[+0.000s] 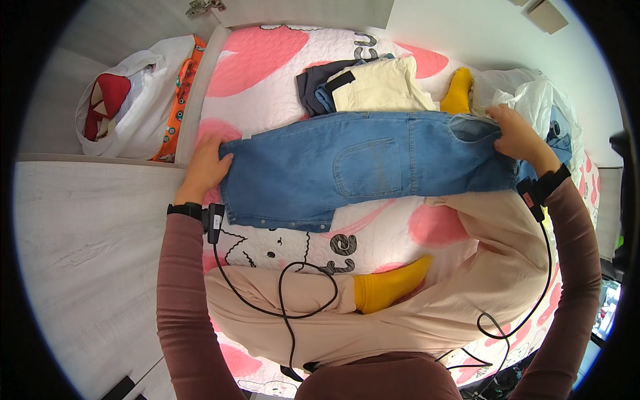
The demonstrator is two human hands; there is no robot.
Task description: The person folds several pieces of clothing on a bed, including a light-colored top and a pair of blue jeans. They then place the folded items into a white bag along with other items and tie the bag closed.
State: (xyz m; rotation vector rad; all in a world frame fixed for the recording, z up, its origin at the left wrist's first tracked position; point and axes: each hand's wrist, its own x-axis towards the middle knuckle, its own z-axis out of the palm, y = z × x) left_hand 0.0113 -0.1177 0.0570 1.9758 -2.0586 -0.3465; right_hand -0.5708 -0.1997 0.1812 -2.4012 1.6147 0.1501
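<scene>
A pair of blue denim overalls [370,160] lies stretched sideways across the bed before me, folded lengthwise, with a stitched pocket facing up and snaps along the lower left edge. At the hem end, my left hand [205,167] grips the fabric, its thumb on top and its fingers partly hidden. The opposite end, near an armhole-like opening, is held by my right hand [520,132]. Just beyond the overalls, a pile of folded clothes shows cream trousers [382,87] on top and a dark garment [310,90] beneath.
A translucent plastic bag [530,95] with denim inside lies at the right. An open cabinet compartment at left holds a white bag [150,105] and an orange patterned item [181,105]. My crossed legs in beige trousers [400,330] rest on the quilt [255,65]. Black cables [287,285] hang from both wrists.
</scene>
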